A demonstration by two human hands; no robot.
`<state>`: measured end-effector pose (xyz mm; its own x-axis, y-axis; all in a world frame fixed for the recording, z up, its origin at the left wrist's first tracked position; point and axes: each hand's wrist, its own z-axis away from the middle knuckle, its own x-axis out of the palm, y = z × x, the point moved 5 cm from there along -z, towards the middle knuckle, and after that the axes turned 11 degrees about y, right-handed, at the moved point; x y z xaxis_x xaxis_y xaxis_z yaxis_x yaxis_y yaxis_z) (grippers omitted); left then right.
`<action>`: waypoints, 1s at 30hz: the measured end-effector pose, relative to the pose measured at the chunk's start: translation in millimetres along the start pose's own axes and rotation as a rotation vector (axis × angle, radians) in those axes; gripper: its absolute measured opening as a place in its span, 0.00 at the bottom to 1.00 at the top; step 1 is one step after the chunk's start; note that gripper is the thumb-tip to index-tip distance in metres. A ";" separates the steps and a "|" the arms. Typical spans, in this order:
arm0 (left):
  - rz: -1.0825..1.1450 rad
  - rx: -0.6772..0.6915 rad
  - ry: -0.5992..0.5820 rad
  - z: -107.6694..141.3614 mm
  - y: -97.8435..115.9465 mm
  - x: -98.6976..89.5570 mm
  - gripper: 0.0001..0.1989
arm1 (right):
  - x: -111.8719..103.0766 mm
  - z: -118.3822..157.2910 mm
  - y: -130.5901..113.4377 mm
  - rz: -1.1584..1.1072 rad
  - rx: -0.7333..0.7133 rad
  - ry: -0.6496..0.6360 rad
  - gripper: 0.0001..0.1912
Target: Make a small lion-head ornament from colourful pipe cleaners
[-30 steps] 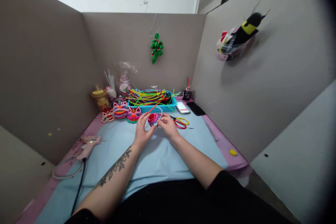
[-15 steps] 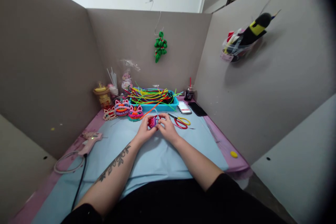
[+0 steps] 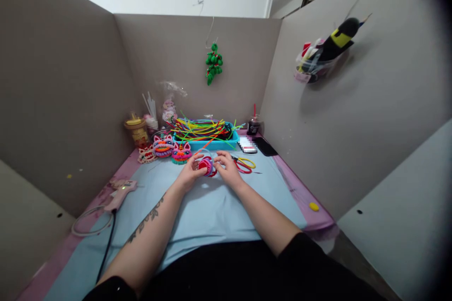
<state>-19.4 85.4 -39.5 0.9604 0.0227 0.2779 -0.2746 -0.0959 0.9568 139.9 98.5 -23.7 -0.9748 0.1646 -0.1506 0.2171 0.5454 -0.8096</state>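
My left hand is closed on a small round craft piece of red, pink and purple stems, over the light blue cloth. A pale blue stem loops up from the piece. Against its right side is my right hand, fingers curled at the pale stem; its fingertips are too small to make out clearly. Scissors with red and yellow handles lie just right of my right hand. Behind the hands is a blue tray heaped with colourful stems.
Several finished faces stand at the back left beside a lidded cup. A pink glue gun with its cable lies at left. Two phones and a dark drink are at back right, a yellow piece at right.
The craft piece has turned, showing more of its red and pink side. My hands have moved slightly apart, and my left hand has shifted left.
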 end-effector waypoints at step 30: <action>-0.605 0.627 0.031 10.7 11.3 8.4 0.12 | -5.8 -0.7 -2.5 -0.014 0.037 0.092 0.09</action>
<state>-14.0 73.8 -27.3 0.9284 0.2733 -0.2515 0.3683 -0.5886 0.7197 145.1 96.7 -20.5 -0.9686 0.2328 -0.0877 0.1998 0.5179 -0.8318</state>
